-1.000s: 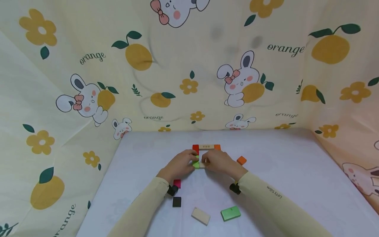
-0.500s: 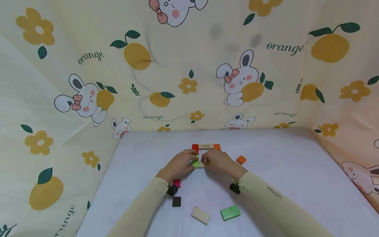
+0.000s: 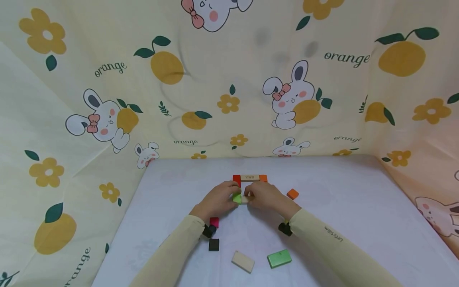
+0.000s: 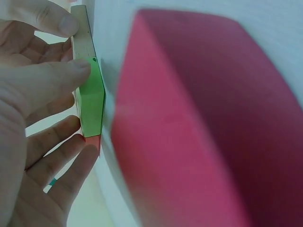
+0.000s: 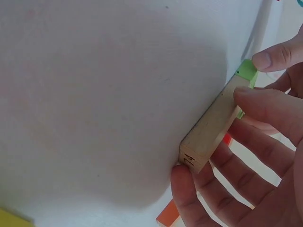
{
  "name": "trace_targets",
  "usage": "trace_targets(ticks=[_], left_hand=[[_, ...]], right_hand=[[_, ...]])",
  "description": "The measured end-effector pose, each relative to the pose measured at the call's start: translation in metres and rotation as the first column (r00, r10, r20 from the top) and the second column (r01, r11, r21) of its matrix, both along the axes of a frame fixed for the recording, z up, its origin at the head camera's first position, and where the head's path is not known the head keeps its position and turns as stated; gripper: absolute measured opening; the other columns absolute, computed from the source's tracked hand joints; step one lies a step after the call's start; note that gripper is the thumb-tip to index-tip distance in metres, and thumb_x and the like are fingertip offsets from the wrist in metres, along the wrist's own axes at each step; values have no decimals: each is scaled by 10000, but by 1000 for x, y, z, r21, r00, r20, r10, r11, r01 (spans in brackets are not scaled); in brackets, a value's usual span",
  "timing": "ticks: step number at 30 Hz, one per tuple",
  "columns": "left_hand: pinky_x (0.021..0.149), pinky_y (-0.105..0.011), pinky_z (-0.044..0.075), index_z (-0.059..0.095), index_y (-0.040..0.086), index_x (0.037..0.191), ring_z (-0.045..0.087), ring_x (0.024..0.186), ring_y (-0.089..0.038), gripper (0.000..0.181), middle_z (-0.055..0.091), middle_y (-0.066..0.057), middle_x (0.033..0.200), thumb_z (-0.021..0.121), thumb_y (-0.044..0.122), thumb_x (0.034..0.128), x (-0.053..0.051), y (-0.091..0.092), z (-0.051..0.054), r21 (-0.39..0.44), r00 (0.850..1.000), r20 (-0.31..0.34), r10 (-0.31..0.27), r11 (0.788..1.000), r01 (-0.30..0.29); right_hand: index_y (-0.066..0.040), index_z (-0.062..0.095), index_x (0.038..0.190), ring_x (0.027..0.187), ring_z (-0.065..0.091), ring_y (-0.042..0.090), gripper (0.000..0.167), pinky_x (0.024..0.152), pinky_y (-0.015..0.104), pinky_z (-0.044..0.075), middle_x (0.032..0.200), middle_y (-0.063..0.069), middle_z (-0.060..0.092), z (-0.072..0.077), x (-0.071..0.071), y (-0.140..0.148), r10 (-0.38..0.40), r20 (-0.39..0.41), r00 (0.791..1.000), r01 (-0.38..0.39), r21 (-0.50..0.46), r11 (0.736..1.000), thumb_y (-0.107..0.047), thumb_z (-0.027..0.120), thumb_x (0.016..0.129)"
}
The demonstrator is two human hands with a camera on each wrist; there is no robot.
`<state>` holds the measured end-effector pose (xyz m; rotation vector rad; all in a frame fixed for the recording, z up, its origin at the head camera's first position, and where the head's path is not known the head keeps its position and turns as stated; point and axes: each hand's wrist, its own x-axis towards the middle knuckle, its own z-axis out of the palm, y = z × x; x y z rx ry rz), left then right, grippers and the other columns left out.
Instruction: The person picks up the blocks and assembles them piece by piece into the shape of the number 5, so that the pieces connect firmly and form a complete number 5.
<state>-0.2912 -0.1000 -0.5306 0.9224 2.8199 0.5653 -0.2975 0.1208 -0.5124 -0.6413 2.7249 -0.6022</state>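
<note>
My left hand (image 3: 219, 199) pinches a light green block (image 4: 92, 101) between thumb and fingers. In the right wrist view, my right hand (image 3: 267, 196) grips a plain wooden block (image 5: 215, 118) marked "74" on its end, thumb on one side and fingers on the other. The wooden block's far end meets the green block. Just beyond the hands, a red block (image 3: 236, 179), a printed wooden block (image 3: 250, 177) and an orange block (image 3: 263, 178) stand in a row. My hands partly cover the pieces between that row and the near wooden block.
A loose orange block (image 3: 292, 194) lies right of my right hand. Near my left wrist are a crimson block (image 3: 214, 222) and a black block (image 3: 213, 244). Closer in lie a beige block (image 3: 243, 261) and a green block (image 3: 279, 258). Patterned cloth (image 3: 229, 131) surrounds the table.
</note>
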Motion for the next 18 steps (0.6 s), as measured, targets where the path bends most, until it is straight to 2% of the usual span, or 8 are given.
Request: trace_targets(ticks=[10,18], left_hand=[[1156,-364,465,702,172,1445,532,1389,-207,499,605,-24,1487,830,315,985,-1,3,0,-25,1000,-26,-11,1000,10],[1159,-363,454,710,179,1427,471,1394,-198,486,611,-4,1452,776,429,1016,3,5,7,-29,996,-85,-27,999,25]], right_hand=[[-169,800,1158,889,628,203,260,855,449,572,989,-25,719,6,1,6,-31,2,1000,31,-21,999,-142,863,907],[-165,788,1192,882,621,194,309,808,429,553,1020,-11,708,9,0,13,-28,-19,999,27,-25,999,-211,877,900]])
